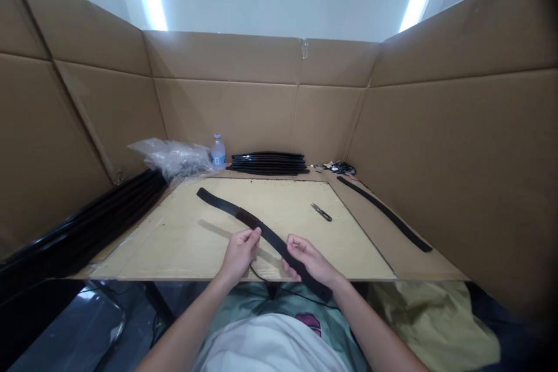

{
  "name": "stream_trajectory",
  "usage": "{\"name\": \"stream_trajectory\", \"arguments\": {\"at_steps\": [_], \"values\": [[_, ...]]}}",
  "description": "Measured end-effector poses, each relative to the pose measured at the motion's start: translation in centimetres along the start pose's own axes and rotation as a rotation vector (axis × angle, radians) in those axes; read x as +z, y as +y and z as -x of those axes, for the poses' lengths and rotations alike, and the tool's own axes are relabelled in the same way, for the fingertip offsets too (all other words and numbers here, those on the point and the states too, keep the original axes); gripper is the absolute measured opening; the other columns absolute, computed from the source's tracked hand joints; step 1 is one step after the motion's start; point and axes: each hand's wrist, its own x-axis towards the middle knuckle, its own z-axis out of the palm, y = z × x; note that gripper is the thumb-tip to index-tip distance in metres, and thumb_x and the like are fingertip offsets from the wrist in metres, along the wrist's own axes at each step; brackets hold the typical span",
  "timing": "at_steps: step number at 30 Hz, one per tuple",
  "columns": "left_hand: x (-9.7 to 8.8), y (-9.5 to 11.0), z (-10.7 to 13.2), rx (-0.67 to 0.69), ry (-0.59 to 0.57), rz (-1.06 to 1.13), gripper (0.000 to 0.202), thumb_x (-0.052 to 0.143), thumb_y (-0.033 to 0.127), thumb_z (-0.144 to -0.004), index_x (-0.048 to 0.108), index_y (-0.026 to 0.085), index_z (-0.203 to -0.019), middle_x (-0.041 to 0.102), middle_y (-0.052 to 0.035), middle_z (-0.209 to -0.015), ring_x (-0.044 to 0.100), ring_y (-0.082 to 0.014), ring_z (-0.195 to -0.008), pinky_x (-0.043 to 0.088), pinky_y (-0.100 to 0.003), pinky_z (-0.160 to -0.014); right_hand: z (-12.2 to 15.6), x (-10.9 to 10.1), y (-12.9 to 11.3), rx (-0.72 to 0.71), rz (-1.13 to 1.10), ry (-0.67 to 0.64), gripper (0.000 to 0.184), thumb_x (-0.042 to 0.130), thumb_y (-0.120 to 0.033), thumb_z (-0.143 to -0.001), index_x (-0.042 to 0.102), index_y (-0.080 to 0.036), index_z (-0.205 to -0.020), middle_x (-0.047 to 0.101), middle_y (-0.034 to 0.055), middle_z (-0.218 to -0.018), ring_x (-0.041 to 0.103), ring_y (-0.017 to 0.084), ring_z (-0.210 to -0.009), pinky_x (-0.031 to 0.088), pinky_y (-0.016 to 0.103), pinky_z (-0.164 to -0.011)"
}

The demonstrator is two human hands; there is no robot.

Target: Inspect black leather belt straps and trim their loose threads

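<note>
A long black flat strip (274,239) slants across the front of the pale work board, its far end raised toward the left and its near end close to my lap. Around its middle, a darker band covers a short stretch. My left hand (241,249) pinches the strip's edge near that band between thumb and fingers. Farther down the strip, my right hand (310,260) is closed round it, thumb on top. A thin dark cord hangs below my left hand toward my lap. Thread snips (321,212) lie on the board beyond my right hand.
Another black strip (386,212) lies at the right. Stacked black strips (268,164) stand at the back, beside a water bottle (218,152) and clear plastic bags (178,158). A pile of long black pieces (87,224) fills the left edge. Cardboard walls (226,104) enclose three sides.
</note>
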Motion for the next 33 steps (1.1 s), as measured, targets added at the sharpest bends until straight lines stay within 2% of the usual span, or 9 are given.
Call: {"name": "stream_trajectory", "arguments": {"at_steps": [2, 6, 10, 14, 18, 21, 26, 29, 33], "values": [[-0.01, -0.04, -0.09, -0.011, 0.007, 0.062, 0.043, 0.056, 0.052, -0.075, 0.04, 0.017, -0.056, 0.025, 0.0087, -0.043, 0.02, -0.0036, -0.036, 0.012, -0.019, -0.036, -0.04, 0.07, -0.16, 0.013, -0.025, 0.038, 0.03, 0.056, -0.045, -0.08, 0.044, -0.019, -0.076, 0.061, 0.0001, -0.063, 0.051, 0.009, -0.045, 0.034, 0.017, -0.04], [0.0, -0.08, -0.19, -0.044, 0.011, 0.157, 0.043, 0.055, 0.054, -0.074, 0.042, 0.016, -0.059, 0.025, 0.009, -0.046, 0.019, -0.0029, -0.036, 0.011, -0.018, -0.035, 0.0, 0.06, -0.16, 0.006, 0.003, 0.058, 0.025, 0.068, -0.034, -0.072, 0.056, -0.017, -0.086, 0.062, 0.0001, -0.065, 0.052, 0.009, -0.05, 0.036, 0.018, -0.045], [-0.02, -0.14, -0.12, -0.044, -0.023, 0.144, 0.043, 0.055, 0.053, -0.075, 0.041, 0.016, -0.059, 0.026, 0.0088, -0.046, 0.02, -0.0031, -0.037, 0.011, -0.018, -0.036, 0.02, -0.23, 0.1, 0.025, 0.022, 0.024, 0.042, 0.072, -0.031, -0.067, 0.06, -0.016, -0.105, 0.06, -0.0013, -0.063, 0.049, 0.008, -0.047, 0.034, 0.019, -0.043], [0.02, -0.01, 0.03, -0.052, -0.057, 0.085, 0.043, 0.053, 0.053, -0.076, 0.039, 0.017, -0.058, 0.025, 0.0091, -0.044, 0.02, -0.0034, -0.035, 0.012, -0.019, -0.036, -0.07, -0.48, 0.26, 0.032, 0.064, -0.012, 0.035, 0.078, -0.024, -0.06, 0.065, -0.012, -0.091, 0.062, -0.0005, -0.066, 0.049, 0.008, -0.05, 0.033, 0.018, -0.045], [0.12, 0.21, 0.11, -0.045, -0.042, 0.035, 0.044, 0.055, 0.053, -0.075, 0.037, 0.017, -0.056, 0.026, 0.0083, -0.045, 0.02, -0.0038, -0.036, 0.013, -0.019, -0.037, 0.16, -0.27, 0.08, -0.002, 0.088, -0.025, 0.029, 0.077, -0.021, -0.061, 0.061, -0.013, -0.083, 0.066, 0.0013, -0.077, 0.057, 0.011, -0.063, 0.04, 0.019, -0.055], [0.2, 0.39, 0.23, -0.001, -0.013, -0.015, 0.044, 0.055, 0.052, -0.074, 0.037, 0.017, -0.055, 0.026, 0.0074, -0.046, 0.022, -0.0047, -0.038, 0.014, -0.02, -0.038, 0.36, -0.08, -0.09, 0.037, 0.074, -0.057, 0.031, 0.075, -0.026, -0.065, 0.051, -0.015, -0.083, 0.067, 0.0038, -0.077, 0.06, 0.012, -0.059, 0.044, 0.021, -0.052], [0.28, 0.65, 0.39, 0.043, -0.006, -0.079, 0.043, 0.053, 0.051, -0.076, 0.041, 0.017, -0.053, 0.029, 0.0064, -0.045, 0.023, -0.0054, -0.038, 0.016, -0.021, -0.039, 0.12, -0.08, -0.3, 0.066, 0.057, -0.052, 0.033, 0.068, -0.036, -0.072, 0.041, -0.019, -0.081, 0.063, -0.0002, -0.062, 0.048, 0.008, -0.038, 0.03, 0.016, -0.034], [0.28, 0.7, 0.3, 0.04, 0.04, -0.086, 0.04, 0.054, 0.05, -0.076, 0.046, 0.016, -0.055, 0.029, 0.0066, -0.044, 0.023, -0.0055, -0.038, 0.016, -0.021, -0.039, -0.1, -0.15, -0.45, 0.099, -0.038, -0.025, 0.025, 0.056, -0.041, -0.081, 0.043, -0.019, -0.079, 0.062, 0.0005, -0.064, 0.048, 0.008, -0.043, 0.029, 0.016, -0.036], [0.29, 0.64, 0.12, 0.028, 0.115, -0.064, 0.039, 0.058, 0.05, -0.073, 0.05, 0.016, -0.055, 0.031, 0.006, -0.041, 0.025, -0.0064, -0.037, 0.016, -0.022, -0.037, -0.19, -0.28, -0.47, 0.119, -0.139, 0.003, 0.018, 0.058, -0.033, -0.08, 0.047, -0.019, -0.083, 0.061, 0.0017, -0.068, 0.05, 0.009, -0.05, 0.032, 0.017, -0.043]]}}
